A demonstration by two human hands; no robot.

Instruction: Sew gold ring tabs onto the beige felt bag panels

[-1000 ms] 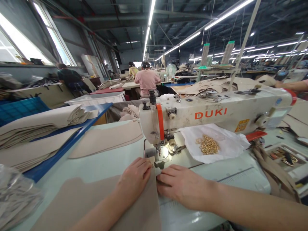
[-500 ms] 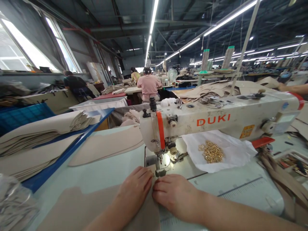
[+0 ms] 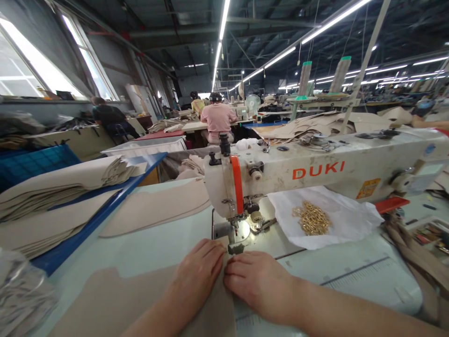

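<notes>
A beige fabric piece (image 3: pixel 105 299) lies on the pale green table, its narrow end at the sewing machine (image 3: pixel 268 180). My left hand (image 3: pixel 199 271) rests on this piece just in front of the presser foot (image 3: pixel 236 226), fingers together and curled at its edge. Close beside it, my right hand (image 3: pixel 257 283) is closed, fingertips bent against the right edge of the same fabric. The fingertips of both hands are partly hidden. Another beige piece (image 3: pixel 157 206) lies flat left of the needle area.
Gold metal rings or links (image 3: pixel 314 219) sit on white paper (image 3: pixel 280 206) under the machine arm. Stacked beige pieces (image 3: pixel 59 185) are at left, near a clear plastic bag (image 3: pixel 24 290). Beige strips (image 3: pixel 417 262) hang at right. A person in pink (image 3: pixel 218 117) sits ahead.
The view has shifted slightly, so the machine appears a little further right. Both hands keep nearly the same place and grip on the fabric.
</notes>
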